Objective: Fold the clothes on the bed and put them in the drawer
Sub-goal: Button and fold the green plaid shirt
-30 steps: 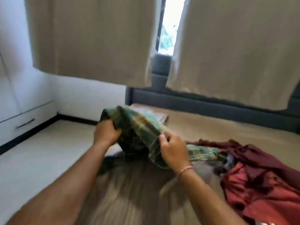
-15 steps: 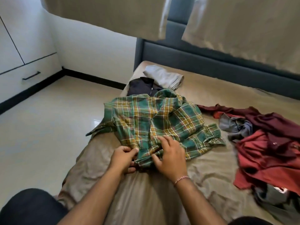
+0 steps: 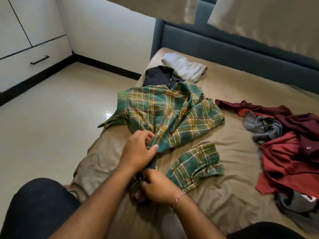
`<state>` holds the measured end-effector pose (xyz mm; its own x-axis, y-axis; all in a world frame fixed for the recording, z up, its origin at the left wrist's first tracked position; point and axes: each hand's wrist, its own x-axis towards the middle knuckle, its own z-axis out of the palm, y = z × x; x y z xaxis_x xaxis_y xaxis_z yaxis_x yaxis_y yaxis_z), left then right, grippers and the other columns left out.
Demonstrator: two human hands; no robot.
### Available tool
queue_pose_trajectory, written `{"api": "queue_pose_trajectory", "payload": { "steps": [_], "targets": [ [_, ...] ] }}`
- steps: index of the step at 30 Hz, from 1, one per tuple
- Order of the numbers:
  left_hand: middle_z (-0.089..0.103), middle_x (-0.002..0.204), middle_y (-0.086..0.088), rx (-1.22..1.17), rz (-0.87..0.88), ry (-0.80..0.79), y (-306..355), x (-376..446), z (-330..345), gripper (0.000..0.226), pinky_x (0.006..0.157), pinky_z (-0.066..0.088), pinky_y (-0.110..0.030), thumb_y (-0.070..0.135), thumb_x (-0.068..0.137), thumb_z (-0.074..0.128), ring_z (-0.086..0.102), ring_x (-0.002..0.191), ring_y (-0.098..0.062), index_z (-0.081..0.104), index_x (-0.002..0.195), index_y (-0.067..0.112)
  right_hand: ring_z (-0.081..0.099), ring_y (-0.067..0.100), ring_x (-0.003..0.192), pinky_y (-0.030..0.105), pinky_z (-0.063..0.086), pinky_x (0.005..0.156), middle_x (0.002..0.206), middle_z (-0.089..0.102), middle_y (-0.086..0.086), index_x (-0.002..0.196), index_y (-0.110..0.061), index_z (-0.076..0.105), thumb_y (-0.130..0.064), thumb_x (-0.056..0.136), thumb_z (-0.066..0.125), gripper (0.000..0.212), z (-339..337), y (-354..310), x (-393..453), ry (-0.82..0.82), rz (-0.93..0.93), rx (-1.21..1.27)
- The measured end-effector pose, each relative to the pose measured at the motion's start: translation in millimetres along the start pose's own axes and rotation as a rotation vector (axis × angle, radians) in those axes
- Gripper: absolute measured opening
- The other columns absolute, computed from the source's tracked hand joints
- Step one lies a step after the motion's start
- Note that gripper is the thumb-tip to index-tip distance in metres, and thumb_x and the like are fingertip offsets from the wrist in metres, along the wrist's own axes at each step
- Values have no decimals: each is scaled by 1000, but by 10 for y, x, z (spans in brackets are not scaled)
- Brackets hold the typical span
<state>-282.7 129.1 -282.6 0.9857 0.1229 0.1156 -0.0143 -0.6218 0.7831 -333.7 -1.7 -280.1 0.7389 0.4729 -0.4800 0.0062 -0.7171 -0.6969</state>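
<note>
A green plaid shirt (image 3: 169, 114) lies crumpled on the tan bed (image 3: 229, 195), one sleeve stretched toward me. My left hand (image 3: 138, 150) pinches the shirt's near edge. My right hand (image 3: 158, 187), with a thread bracelet at the wrist, grips the bunched fabric closer to my body. A folded black garment (image 3: 157, 76) and a folded grey garment (image 3: 184, 66) sit at the far left of the bed. A pile of maroon, red and grey clothes (image 3: 286, 145) lies on the right. A white drawer (image 3: 34, 61) with a black handle is set in the wardrobe at the left.
Glossy cream floor (image 3: 48, 121) stretches left of the bed. A blue-grey headboard (image 3: 233, 47) runs along the bed's far side, with beige curtains (image 3: 267, 19) hanging above it. My dark-clothed knee (image 3: 38, 207) is at the lower left.
The shirt came down from mid-air onto the bed. My hands have pulled its near edge toward me, the right hand now closest to my body, and one sleeve lies stretched out.
</note>
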Motion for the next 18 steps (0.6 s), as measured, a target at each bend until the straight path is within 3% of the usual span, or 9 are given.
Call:
{"api": "queue_pose_trajectory", "payload": {
  "steps": [1,3,6,7,9,12,14,16,18],
  "targets": [
    [65,91,11,-108,80,-14,65,6,48,20,73,54,-24,23,86,80,62,76,-6,68,100,29,77,28,84,49,63,79,93,78,12,91,-23,64,-16,89,48,17,-68,44,-13,13,9,-29],
    [70,90,9,-263,117,-114,129,43,153,22,76,56,-22,14,86,79,66,79,-7,71,102,26,74,24,75,45,62,72,83,76,7,85,-18,67,-23,86,55,13,-278,182,-38,319,8,-165],
    [57,124,7,110,163,-251,-47,55,365,50,104,50,-32,23,84,75,54,116,-11,60,132,28,68,19,81,34,55,71,87,71,-3,96,-23,68,-28,89,63,9,-694,451,-44,826,65,-190],
    [50,134,5,288,153,-255,-133,-1,436,60,110,46,-38,28,83,73,46,126,-16,54,141,29,66,19,88,34,53,74,94,69,-2,102,-25,67,-26,90,65,12,-801,525,-9,857,77,-231],
    [46,134,3,455,164,-139,-243,-114,540,60,107,48,-43,29,83,71,44,127,-22,56,140,27,60,24,103,37,53,87,110,60,1,123,-23,62,-30,90,67,35,-891,681,136,738,77,-438],
    [56,107,3,297,129,52,-262,-75,578,29,93,54,-40,17,83,74,51,105,-21,74,112,21,54,26,113,43,51,95,125,51,2,145,-27,48,-42,88,68,62,-817,697,370,614,37,-624],
    [59,101,5,161,78,126,-196,10,510,20,93,51,-36,17,85,75,51,103,-19,76,105,20,52,25,114,43,49,93,127,52,-1,142,-30,54,-41,89,69,57,-771,631,501,655,-26,-604],
    [64,99,7,37,75,178,-110,84,375,14,92,48,-31,18,86,78,53,102,-17,76,100,21,51,23,116,44,45,95,123,58,-5,123,-28,69,-36,91,68,33,-790,510,546,773,-90,-467],
    [69,93,9,-58,54,173,-13,111,187,6,84,52,-32,19,90,76,61,93,-13,74,94,23,51,19,117,47,35,107,110,64,-9,101,-27,72,-35,94,61,15,-867,412,536,902,-154,-326]
  ]
}}
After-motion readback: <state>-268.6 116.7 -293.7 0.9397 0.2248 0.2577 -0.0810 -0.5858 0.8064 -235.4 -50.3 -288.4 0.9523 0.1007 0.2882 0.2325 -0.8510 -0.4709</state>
